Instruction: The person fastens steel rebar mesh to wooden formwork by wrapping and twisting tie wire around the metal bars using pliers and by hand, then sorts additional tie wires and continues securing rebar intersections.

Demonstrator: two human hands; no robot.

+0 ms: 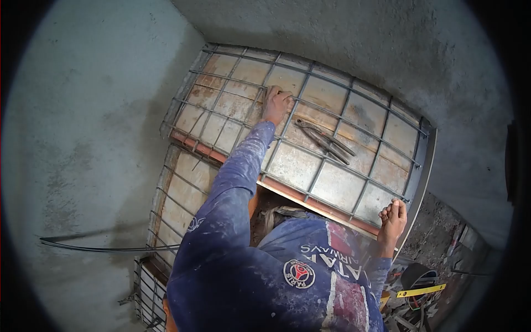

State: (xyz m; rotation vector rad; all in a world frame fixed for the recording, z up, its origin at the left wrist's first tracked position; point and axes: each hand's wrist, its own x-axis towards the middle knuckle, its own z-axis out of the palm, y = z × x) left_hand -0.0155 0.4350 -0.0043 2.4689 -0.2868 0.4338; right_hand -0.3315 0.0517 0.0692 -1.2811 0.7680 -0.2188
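Observation:
My left hand (276,105) reaches over a grid of steel rebar (347,105), its fingers curled around a bar close to a crossing. The grid lies over stained boards (293,165). To the right of that hand, a pair of end-cutting pincers (325,141) rests on the grid, handles pointing to the lower right. My right hand (392,221) is raised by the grid's lower right corner with thumb and fingers pressed together. Whatever it may be pinching is too small to make out.
Grey plastered walls (99,110) enclose the left and back. A lower rebar section (180,188) drops away at left, where long thin rods (110,249) stick out. A metal edge (423,182) bounds the right. Below right are a yellow level (421,291), a dark bucket (417,275) and debris.

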